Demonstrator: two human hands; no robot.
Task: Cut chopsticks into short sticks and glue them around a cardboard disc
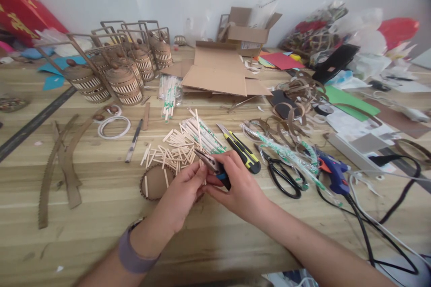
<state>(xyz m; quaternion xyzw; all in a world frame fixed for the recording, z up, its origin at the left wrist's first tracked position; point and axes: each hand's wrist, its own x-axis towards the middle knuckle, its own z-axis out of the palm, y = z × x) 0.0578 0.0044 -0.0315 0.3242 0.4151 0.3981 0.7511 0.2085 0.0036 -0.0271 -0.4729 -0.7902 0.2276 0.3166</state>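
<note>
While the wooden table (222, 246) gives flat support, short sticks (175, 154) lie, probably for easy reach, at ten o'clock from the right hand (239, 188) and left hand (182, 186), which respectively grip pliers (217, 168) and pinch a longer stick (198, 130) beside the jaws, apparently for steadiness.

Left grip (183, 190) close beside right grip (238, 184), both curled

Many sticks (178, 152) at centre, too heaped for me to count
I count one left hand (182, 188), one right hand (240, 186), one pliers (220, 173); right of centre, one knife (243, 150), one scissors (273, 166), one glue gun (337, 175); left, one pen (135, 139).
</note>
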